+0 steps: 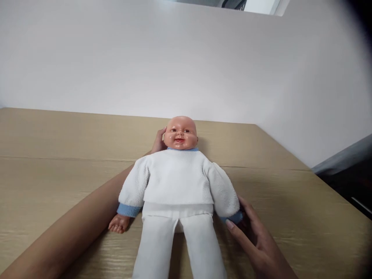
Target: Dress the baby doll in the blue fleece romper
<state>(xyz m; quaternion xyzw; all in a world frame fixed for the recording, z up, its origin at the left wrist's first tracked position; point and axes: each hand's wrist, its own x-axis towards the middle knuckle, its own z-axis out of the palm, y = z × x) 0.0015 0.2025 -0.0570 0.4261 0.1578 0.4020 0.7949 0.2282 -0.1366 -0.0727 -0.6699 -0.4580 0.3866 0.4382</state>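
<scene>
A bald baby doll (pixel 178 178) in a white fleece top, blue collar and cuffs, and white trousers faces me in the middle of the table. My left hand (pixel 159 141) reaches along the doll's side to its head, cupping it from behind; most of the fingers are hidden. At the doll's other arm, my right hand (pixel 251 232) is closed around the blue cuff (pixel 234 217), thumb in front and fingers behind. One small doll hand (pixel 119 223) shows beyond the other cuff, against my left forearm. The ends of the legs are cut off by the frame.
The wooden table (pixel 72 135) has a seam running across it and meets a white wall (pixel 145 58) at the back. A dark area (pixel 354 174) lies past the table's right edge. An opening (pixel 232 4) shows at the top of the wall.
</scene>
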